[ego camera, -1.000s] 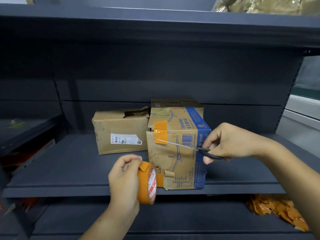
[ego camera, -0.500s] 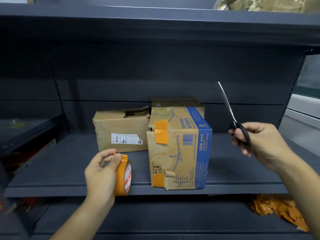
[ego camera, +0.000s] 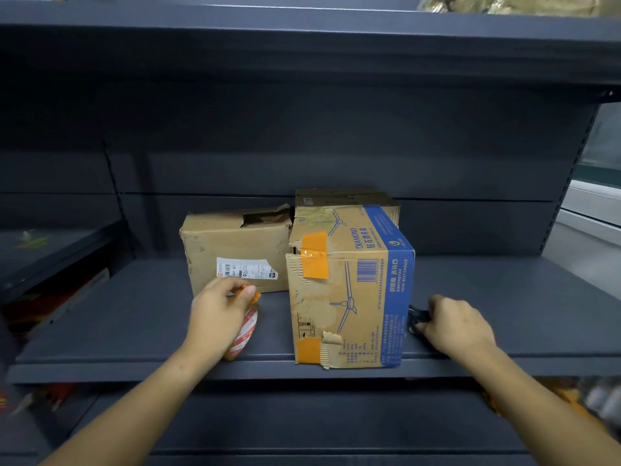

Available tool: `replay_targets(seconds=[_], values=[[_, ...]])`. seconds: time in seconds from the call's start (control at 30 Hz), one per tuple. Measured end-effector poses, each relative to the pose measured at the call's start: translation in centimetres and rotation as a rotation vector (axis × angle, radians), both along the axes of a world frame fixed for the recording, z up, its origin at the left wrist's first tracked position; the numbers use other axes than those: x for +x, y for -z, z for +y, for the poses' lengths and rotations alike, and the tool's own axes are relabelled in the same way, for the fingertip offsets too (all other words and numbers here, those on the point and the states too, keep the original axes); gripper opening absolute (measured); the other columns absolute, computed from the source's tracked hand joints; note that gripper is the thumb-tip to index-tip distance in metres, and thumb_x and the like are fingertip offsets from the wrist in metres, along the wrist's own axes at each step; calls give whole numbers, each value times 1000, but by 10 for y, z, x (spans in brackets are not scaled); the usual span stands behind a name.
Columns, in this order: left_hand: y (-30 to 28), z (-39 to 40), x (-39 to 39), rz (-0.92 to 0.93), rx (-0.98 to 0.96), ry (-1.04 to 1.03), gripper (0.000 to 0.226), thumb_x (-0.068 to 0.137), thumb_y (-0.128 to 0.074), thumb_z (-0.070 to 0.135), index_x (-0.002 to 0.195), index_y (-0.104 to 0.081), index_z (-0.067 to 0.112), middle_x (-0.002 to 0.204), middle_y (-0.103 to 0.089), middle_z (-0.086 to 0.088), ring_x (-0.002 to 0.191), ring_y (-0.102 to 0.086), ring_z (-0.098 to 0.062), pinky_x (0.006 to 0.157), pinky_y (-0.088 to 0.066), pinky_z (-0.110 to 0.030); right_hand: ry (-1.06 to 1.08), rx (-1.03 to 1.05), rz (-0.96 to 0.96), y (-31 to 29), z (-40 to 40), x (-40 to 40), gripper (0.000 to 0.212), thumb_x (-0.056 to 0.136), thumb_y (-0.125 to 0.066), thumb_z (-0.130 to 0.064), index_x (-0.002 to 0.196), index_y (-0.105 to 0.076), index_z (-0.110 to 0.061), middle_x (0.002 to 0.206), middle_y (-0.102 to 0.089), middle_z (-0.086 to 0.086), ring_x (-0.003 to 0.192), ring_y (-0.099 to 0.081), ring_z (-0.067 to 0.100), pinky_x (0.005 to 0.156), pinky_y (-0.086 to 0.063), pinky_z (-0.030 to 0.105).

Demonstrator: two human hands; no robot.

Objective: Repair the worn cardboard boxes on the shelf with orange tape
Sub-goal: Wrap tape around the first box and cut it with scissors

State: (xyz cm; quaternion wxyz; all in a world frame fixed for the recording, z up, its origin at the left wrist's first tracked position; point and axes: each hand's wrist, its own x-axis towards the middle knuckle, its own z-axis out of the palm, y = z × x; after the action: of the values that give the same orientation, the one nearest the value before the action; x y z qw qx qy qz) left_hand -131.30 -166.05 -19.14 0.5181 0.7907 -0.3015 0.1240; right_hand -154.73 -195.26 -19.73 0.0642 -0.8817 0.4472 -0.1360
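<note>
Stood before a dark grey metal shelving unit [ego camera: 134, 317], its back panel [ego camera: 336, 136] in flat horizontal sections. Above the middle board, an upper shelf [ego camera: 302, 31], with crinkled golden-brown packaging [ego camera: 510, 3] on top toward the right end. Below the middle board, a lower shelf [ego camera: 302, 422], holding blurred orange scraps [ego camera: 497, 403] at its right. Left of the unit, a neighbouring dark shelf [ego camera: 50, 243], dimly lit. Right of the unit, a pale window frame [ego camera: 591, 203] with greenish glass, brighter than the rest.
</note>
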Motion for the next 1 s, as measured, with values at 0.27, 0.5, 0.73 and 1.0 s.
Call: replay_targets(seconds=[0.27, 0.5, 0.73, 1.0], values=[[-7, -16, 8, -442, 510, 50, 24, 99, -57, 37, 102, -67, 16, 101, -58, -1, 89, -62, -29, 71, -53, -41, -54, -43, 197, -9, 6, 18, 35, 86, -66, -39, 67, -42, -21, 72, -49, -3, 76, -55, 25, 58, -42, 29], [19, -18, 12, -426, 798, 148, 33, 101, -43, 49, 118, -63, 29, 114, -55, 6, 99, -64, -25, 75, -55, -41, -79, 24, 250, -15, 6, 23, 30, 83, -71, -36, 72, -47, -20, 77, -53, -1, 79, -60, 23, 55, -41, 28], [32, -14, 15, -483, 816, 172, 51, 97, -44, 26, 147, -42, 35, 117, -62, 9, 108, -60, -18, 80, -55, -36, -37, 34, 130, -2, 2, 13, 30, 83, -71, -39, 71, -60, -14, 73, -60, 1, 64, -57, 18, 47, -39, 25], [41, -6, 17, -488, 726, 212, 57, 101, -44, 28, 155, -28, 38, 141, -57, 10, 122, -58, -14, 93, -51, -30, -25, 19, 93, 3, 8, 6, 36, 87, -67, -48, 74, -61, -15, 71, -57, -1, 66, -54, 21, 51, -39, 27]])
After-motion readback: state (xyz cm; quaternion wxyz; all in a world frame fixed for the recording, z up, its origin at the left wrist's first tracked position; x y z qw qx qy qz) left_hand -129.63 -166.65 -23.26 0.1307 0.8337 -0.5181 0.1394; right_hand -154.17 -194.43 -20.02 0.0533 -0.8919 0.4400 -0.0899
